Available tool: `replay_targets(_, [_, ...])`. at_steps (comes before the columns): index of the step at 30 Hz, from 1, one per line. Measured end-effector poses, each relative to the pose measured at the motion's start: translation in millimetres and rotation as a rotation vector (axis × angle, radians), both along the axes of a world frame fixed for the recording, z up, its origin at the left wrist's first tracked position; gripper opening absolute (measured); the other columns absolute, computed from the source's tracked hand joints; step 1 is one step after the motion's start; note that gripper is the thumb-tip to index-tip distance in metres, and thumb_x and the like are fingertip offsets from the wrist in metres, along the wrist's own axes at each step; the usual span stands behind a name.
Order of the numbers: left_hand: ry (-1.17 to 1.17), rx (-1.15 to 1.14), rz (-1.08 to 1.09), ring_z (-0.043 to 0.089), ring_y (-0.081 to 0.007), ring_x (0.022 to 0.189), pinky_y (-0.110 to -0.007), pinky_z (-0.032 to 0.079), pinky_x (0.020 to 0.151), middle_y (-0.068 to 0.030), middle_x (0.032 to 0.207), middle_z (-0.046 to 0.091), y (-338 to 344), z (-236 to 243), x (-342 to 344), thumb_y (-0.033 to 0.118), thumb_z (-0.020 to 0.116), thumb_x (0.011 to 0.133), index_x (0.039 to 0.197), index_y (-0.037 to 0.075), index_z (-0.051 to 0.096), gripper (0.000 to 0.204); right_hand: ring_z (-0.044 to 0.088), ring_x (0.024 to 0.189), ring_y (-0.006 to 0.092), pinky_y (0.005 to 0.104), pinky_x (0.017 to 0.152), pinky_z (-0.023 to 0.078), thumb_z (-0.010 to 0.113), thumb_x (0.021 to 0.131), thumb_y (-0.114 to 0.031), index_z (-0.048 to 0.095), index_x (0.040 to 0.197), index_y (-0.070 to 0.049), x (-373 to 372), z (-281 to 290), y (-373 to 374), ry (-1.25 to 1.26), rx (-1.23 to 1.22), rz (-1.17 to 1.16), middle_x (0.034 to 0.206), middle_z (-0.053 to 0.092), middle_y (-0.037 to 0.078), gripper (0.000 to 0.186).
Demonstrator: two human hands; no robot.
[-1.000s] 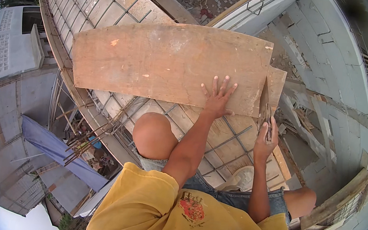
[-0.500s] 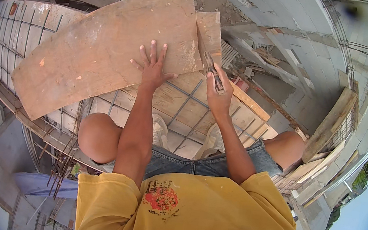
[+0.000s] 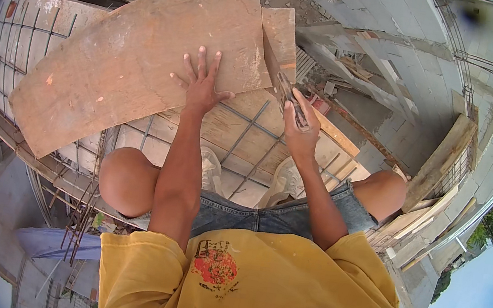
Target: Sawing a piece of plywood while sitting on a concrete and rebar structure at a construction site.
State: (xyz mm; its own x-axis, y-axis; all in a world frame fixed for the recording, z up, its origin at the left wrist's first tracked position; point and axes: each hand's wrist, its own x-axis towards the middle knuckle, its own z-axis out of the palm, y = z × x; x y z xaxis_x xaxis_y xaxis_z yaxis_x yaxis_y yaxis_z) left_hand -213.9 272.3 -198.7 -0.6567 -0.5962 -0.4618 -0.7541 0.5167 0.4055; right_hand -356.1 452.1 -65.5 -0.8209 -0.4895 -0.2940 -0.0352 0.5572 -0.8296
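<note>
A large, worn plywood sheet (image 3: pixel 142 43) lies aslant in front of me, reaching from far middle to near left. My left hand (image 3: pixel 202 87) presses flat on it near its right part, fingers spread. My right hand (image 3: pixel 301 127) is wrapped round the dark, worn handle of a handsaw (image 3: pixel 286 90). The saw's blade runs away from me along the sheet's right end, in the gap beside a narrower piece of plywood (image 3: pixel 283 35). Whether that strip is still joined to the sheet at its far end, I cannot tell.
Under my shoes (image 3: pixel 284 182), a steel rebar grid (image 3: pixel 242 140) lies over formwork boards. A timber strip (image 3: pixel 335 134) lies right of the saw. Beyond stand grey block walls (image 3: pixel 370 7), with a lower area between them. Upright rebar (image 3: pixel 78 224) sticks up at left.
My right hand and the saw have drawn back slightly toward me, showing more of the blade. My left hand stays flat on the plywood; the whole view has shifted a little.
</note>
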Motion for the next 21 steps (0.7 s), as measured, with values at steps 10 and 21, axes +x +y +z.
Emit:
replay_targets(10, [-0.017, -0.025, 0.029, -0.014, -0.0444, 0.149, -0.081, -0.010, 0.101, -0.0045, 0.167, -0.008, -7, 1, 19, 0.058, 0.085, 0.057, 0.158, 0.037, 0.014, 0.125, 0.066, 0.093, 0.0103, 0.0238, 0.081, 0.051, 0.064, 0.092, -0.003, 0.058, 0.130, 0.001, 76, 132, 114, 0.104, 0.255, 0.181, 0.108, 0.071, 0.016, 0.039])
replay_targets(21, [-0.007, 0.012, 0.022, -0.015, -0.0446, 0.149, -0.082, -0.011, 0.100, -0.0066, 0.167, -0.006, 0, -1, 11, 0.059, 0.085, 0.058, 0.158, 0.035, 0.016, 0.123, 0.062, 0.090, 0.0109, 0.0256, 0.081, 0.049, 0.066, 0.094, -0.011, 0.060, 0.130, 0.000, 30, 22, 4, -0.048, 0.067, 0.020, 0.105, 0.070, 0.011, 0.038])
